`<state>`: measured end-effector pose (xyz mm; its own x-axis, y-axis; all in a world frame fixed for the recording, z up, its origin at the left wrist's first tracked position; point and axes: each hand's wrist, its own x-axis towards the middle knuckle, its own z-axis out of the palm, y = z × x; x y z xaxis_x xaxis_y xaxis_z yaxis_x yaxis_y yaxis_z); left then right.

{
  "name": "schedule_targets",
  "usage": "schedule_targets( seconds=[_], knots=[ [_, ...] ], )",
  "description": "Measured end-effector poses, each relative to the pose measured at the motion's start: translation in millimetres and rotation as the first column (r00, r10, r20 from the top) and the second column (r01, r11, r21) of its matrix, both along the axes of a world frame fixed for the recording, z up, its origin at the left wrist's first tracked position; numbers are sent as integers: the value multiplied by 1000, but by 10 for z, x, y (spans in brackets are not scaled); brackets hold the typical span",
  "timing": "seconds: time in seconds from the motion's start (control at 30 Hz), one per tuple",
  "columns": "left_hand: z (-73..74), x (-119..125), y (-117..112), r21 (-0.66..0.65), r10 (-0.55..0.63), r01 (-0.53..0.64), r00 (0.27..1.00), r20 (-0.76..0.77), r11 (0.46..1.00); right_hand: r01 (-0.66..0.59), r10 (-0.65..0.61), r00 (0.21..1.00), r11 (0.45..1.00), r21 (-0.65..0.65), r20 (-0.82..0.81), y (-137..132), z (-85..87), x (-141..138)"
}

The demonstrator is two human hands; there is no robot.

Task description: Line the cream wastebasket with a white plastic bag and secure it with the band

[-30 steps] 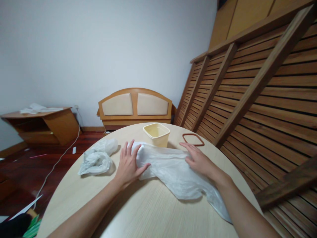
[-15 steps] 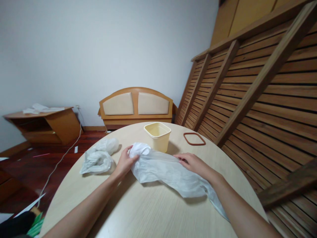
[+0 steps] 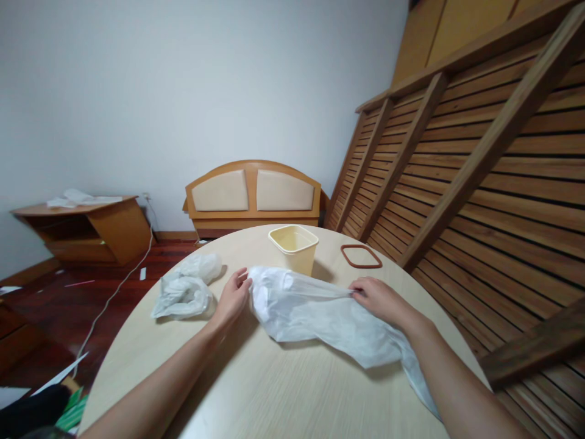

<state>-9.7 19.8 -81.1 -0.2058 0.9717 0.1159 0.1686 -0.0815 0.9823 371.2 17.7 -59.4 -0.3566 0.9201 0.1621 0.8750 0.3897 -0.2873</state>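
Note:
A thin, whitish plastic bag [image 3: 315,311] stretches across the table in front of me, with a bunched, whiter bundle showing at its left end. My right hand [image 3: 377,299] pinches the upper edge of the bag and pulls it taut toward the right. Beside the bag's left end is my left hand [image 3: 235,296], its fingers apart and just at the plastic, not wrapped round it. Just behind the bag stands a pale yellow square plastic container [image 3: 299,259], open at the top, its lower part partly hidden by the bag.
A brown rounded-square ring [image 3: 361,266] lies at the back right of the round table [image 3: 274,396]. Crumpled plastic bags [image 3: 185,292] rest on the left side. Beyond the table are a headboard [image 3: 252,213], a low cabinet [image 3: 109,225] and a leaning slatted wooden frame [image 3: 457,158].
My right hand has drawn the bag's edge to the right, and the bag's left end has slid right with it. My left hand has loosened from the bag's left end.

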Motion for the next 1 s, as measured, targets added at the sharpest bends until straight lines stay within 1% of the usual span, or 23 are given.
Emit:
schedule_targets(
  seconds=[0.1, 0.17, 0.23, 0.3, 0.37, 0.43, 0.5, 0.6, 0.7, 0.77, 0.83, 0.87, 0.9, 0.93, 1.0],
  knots=[
    [-74, 10, 32, -14, -44, 44, 999, 2, 999, 103, -107, 992, 993, 61, 69, 25, 3, 120],
    [-98, 31, 33, -11, -73, 73, 997, 2, 997, 115, -121, 991, 989, 94, 60, 19, 14, 92],
    [-100, 56, 24, 1, -100, 100, 995, -1, 995, 73, -73, 997, 992, 103, -1, -14, 42, -22],
    [-86, 82, 10, 18, -134, 134, 991, -3, 991, 1, 8, 994, 996, 89, -109, -70, 82, -190],
    [-64, 109, -12, 36, -173, 173, 985, -4, 984, -72, 89, 972, 994, 82, -217, -133, 117, -362],
    [-38, 135, -40, 55, -191, 191, 981, -6, 980, -145, 163, 950, 986, 85, -267, -186, 137, -504],
    [-7, 156, -69, 74, -178, 178, 984, -8, 981, -194, 210, 940, 977, 86, -267, -217, 141, -600],
    [68, 164, -105, 107, -139, 140, 990, -16, 984, -235, 246, 944, 969, 75, -220, -226, 141, -670],
    [190, 134, -138, 156, -99, 100, 995, -16, 983, -229, 243, 947, 969, 89, -212, -214, 164, -683],
    [279, 103, -171, 235, -46, 53, 998, -34, 970, -199, 222, 945, 973, 116, -242, -204, 193, -668],
    [345, 84, -224, 363, 28, 16, 993, -117, 932, -178, 205, 947, 976, 127, -248, -193, 218, -629],
    [365, 84, -258, 431, 59, 27, 981, -185, 902, -174, 198, 952, 977, 123, -233, -187, 224, -601],
    [375, 92, -296, 485, 71, 70, 961, -266, 872, -166, 187, 960, 980, 113, -207, -180, 224, -567],
    [374, 108, -336, 514, 60, 139, 934, -352, 847, -156, 171, 970, 983, 98, -173, -172, 218, -530],
    [348, 160, -413, 503, -8, 312, 856, -517, 806, -134, 140, 984, 989, 60, -110, -160, 194, -453]
  ],
)
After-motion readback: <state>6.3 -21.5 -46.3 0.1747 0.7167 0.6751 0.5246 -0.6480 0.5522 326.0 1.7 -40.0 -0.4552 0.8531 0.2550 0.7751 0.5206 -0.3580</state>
